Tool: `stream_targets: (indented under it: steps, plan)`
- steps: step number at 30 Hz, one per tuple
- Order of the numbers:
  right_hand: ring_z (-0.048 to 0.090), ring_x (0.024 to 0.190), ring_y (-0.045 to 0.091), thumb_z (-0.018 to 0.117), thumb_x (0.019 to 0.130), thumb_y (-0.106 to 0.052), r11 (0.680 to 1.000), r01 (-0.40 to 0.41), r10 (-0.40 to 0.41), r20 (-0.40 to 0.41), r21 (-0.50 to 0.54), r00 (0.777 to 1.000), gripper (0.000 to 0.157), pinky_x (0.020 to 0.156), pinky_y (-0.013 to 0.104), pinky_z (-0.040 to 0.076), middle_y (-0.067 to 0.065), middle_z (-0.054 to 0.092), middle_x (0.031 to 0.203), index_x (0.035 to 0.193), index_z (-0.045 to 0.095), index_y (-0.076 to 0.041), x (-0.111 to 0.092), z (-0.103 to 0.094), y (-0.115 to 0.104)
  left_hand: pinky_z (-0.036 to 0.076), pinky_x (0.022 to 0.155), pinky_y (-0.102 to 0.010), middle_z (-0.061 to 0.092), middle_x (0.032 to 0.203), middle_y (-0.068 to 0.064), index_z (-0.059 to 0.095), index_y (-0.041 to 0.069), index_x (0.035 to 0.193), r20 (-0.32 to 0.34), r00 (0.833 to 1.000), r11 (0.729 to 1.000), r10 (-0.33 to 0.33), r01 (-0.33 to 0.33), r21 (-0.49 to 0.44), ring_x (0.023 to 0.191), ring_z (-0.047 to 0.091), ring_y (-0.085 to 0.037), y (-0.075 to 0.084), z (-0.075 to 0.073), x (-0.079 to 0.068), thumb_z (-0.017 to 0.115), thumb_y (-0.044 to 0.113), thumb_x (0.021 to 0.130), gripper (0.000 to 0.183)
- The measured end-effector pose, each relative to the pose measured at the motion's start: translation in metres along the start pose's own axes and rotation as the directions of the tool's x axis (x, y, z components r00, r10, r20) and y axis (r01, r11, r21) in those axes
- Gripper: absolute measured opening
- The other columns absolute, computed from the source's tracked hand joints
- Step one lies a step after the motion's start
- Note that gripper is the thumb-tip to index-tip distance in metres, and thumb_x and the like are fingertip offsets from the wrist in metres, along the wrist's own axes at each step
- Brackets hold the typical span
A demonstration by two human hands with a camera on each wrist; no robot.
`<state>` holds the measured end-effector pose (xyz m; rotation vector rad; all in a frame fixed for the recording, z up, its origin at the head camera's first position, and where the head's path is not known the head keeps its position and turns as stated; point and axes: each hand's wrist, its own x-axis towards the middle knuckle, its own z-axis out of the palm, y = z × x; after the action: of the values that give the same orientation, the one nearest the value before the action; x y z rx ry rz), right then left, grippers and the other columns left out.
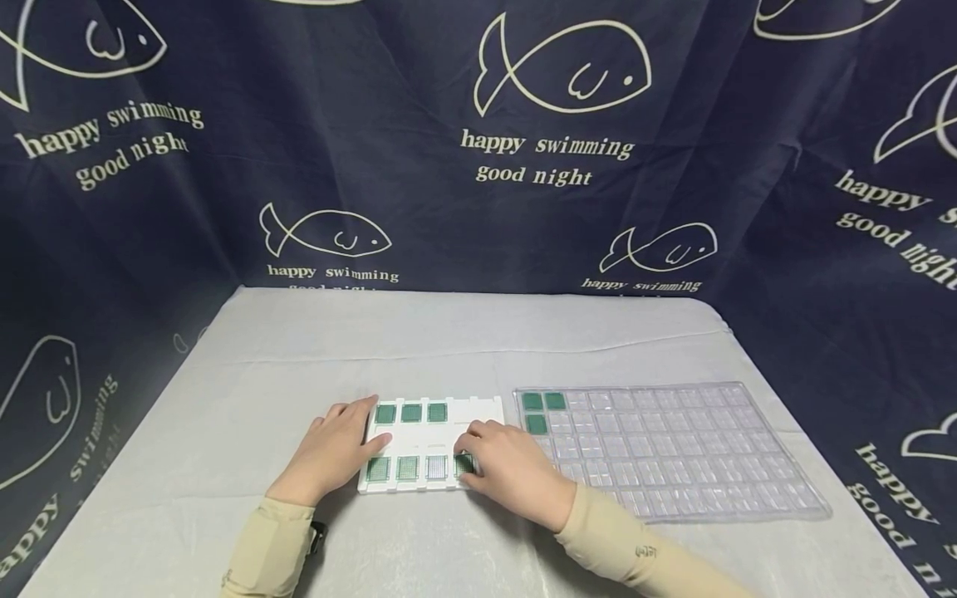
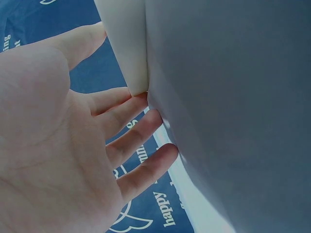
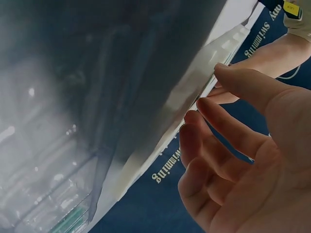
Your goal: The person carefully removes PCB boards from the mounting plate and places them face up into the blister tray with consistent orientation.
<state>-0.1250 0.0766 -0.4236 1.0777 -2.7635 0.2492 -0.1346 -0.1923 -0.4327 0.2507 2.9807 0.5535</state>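
A white rectangular tray (image 1: 419, 436) lies on the table, with small green square circuit-board-like chips (image 1: 411, 413) in two rows. Its front row shows several more, one glinting pale. My left hand (image 1: 332, 448) steadies the tray's left end, thumb laid over the top and fingers nearly straight along the side; the left wrist view shows fingertips at the tray's corner (image 2: 138, 82). At the front row's right end, my right hand (image 1: 516, 465) pinches a green square chip (image 1: 463, 463) between thumb and fingertips, right at the tray surface. That chip is partly hidden by the fingers.
To the right stands a clear plastic compartment tray (image 1: 673, 444) with many small cells; green square chips (image 1: 532, 401) sit in 3 cells at its back left corner. A light cloth covers the table (image 1: 478, 332). Dark fish-printed curtains (image 1: 419, 149) hang behind and at both sides.
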Motion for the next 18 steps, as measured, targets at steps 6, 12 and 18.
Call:
stream_targets:
  steps: [6, 12, 18]
  plan:
    - [0.06, 0.074, 0.008, 0.086, 0.081, -0.032, 1.0, -0.008, 0.008, 0.006, -0.004, 1.0, 0.026, 0.06, 0.022, 0.048, -0.007, 0.068, 0.091, 0.1, 0.075, -0.019, 0.0002, 0.0008, -0.0005, 0.043, 0.104, -0.059, 0.053, 0.152, -0.018, 0.043, 0.002, 0.153, 0.003, 1.0, 1.0, -0.002, 0.002, 0.0, 0.136, 0.049, -0.042, 0.0006, -0.0012, -0.0001, 0.063, 0.039, 0.1, 0.068]
    - [0.059, 0.073, 0.008, 0.085, 0.08, -0.031, 1.0, -0.014, 0.014, 0.017, 0.003, 1.0, 0.026, 0.06, 0.022, 0.048, -0.007, 0.067, 0.09, 0.1, 0.074, -0.018, 0.0007, 0.0008, -0.0007, 0.043, 0.104, -0.059, 0.052, 0.152, -0.018, 0.042, 0.002, 0.153, 0.01, 1.0, 1.0, -0.002, 0.002, 0.003, 0.136, 0.049, -0.041, 0.0008, -0.0011, -0.0004, 0.063, 0.039, 0.1, 0.068]
    - [0.059, 0.073, 0.007, 0.086, 0.08, -0.031, 1.0, -0.016, 0.016, 0.025, -0.004, 1.0, 0.026, 0.06, 0.023, 0.048, -0.007, 0.067, 0.089, 0.1, 0.074, -0.018, 0.0012, 0.0016, -0.0005, 0.043, 0.104, -0.059, 0.052, 0.152, -0.019, 0.042, 0.002, 0.153, 0.002, 1.0, 1.0, -0.001, 0.001, 0.003, 0.136, 0.049, -0.042, -0.0001, 0.0004, 0.0013, 0.063, 0.039, 0.099, 0.069]
